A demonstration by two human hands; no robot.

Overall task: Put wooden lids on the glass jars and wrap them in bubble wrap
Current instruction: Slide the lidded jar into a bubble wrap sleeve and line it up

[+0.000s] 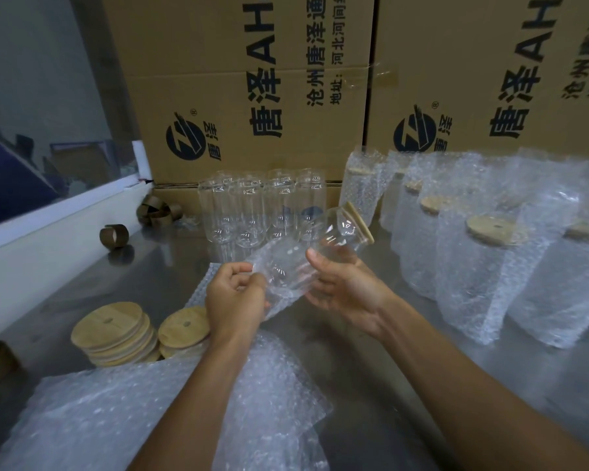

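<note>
Head view: the right hand (340, 287) cradles a lidded jar (323, 246) while the left hand (235, 297) pinches a bubble-wrap sleeve (279, 277) over its base; wrapped jars (473, 260) stand beyond the right hand, bare jars (252, 205) and spare lids (113, 331) remain.

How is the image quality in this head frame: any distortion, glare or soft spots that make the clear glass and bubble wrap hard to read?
Head view: wide-angle bowing tilts the cardboard boxes; dim, flat light; the held jar shows only small specular glints; the bare jars blend into the boxes behind; the bubble wrap sheets look soft near the bottom edge.
</note>
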